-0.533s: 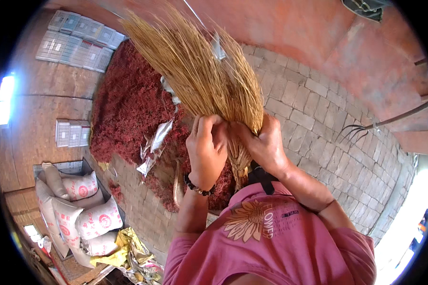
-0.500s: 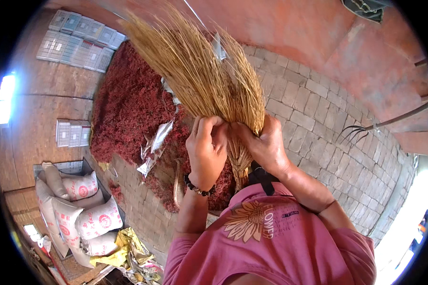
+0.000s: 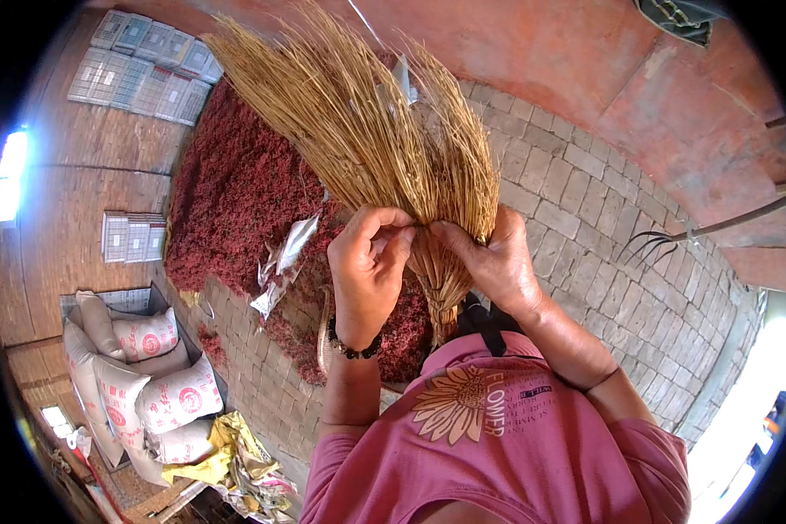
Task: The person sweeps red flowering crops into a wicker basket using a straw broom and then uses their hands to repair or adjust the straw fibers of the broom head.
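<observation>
A straw broom [image 3: 349, 131] points away from me, its pale bristles fanned out and parted in two toward the far end. Its narrow bound neck [image 3: 443, 301] lies near my waist. My right hand [image 3: 504, 266] is closed round the right side of the broom, the thumb pressed across the straw above the neck. My left hand [image 3: 371, 271], with a dark beaded bracelet at the wrist, is closed in a pinch against the broom's left edge. Whatever lies between those fingertips is too small to make out. Both thumbs almost meet over the straw.
Behind the broom, a heap of dark red dried plant heads [image 3: 236, 192] covers the brick floor [image 3: 585, 253]. Stuffed white sacks [image 3: 179, 397] and a yellow crumpled sack [image 3: 227, 454] stand at lower left. A pronged fork [image 3: 655, 240] reaches in from the right, near the reddish wall [image 3: 541, 52].
The bristles have shifted slightly, and the gap between the two bunches looks wider. My left hand has moved a little left, and my right hand slightly right. Both stay at the broom.
</observation>
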Action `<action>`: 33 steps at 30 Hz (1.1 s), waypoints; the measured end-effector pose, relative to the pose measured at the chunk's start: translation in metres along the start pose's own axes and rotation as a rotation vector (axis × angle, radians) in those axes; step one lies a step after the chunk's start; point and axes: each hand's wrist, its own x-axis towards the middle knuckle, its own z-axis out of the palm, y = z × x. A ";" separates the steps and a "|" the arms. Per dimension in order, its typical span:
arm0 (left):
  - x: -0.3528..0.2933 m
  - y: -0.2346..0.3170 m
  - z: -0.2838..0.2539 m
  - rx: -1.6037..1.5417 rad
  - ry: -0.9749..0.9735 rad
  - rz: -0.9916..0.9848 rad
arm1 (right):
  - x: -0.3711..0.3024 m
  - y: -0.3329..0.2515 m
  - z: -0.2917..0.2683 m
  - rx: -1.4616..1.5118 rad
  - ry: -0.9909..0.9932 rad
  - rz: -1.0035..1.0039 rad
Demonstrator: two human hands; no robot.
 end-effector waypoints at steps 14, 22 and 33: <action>0.007 0.004 -0.005 0.078 0.079 -0.017 | 0.002 0.002 0.002 0.066 -0.050 0.104; 0.012 0.007 -0.015 0.260 0.033 0.074 | 0.000 -0.003 0.006 0.151 -0.068 0.103; 0.006 -0.003 -0.009 0.170 0.063 0.019 | 0.006 0.002 0.009 0.173 -0.068 0.133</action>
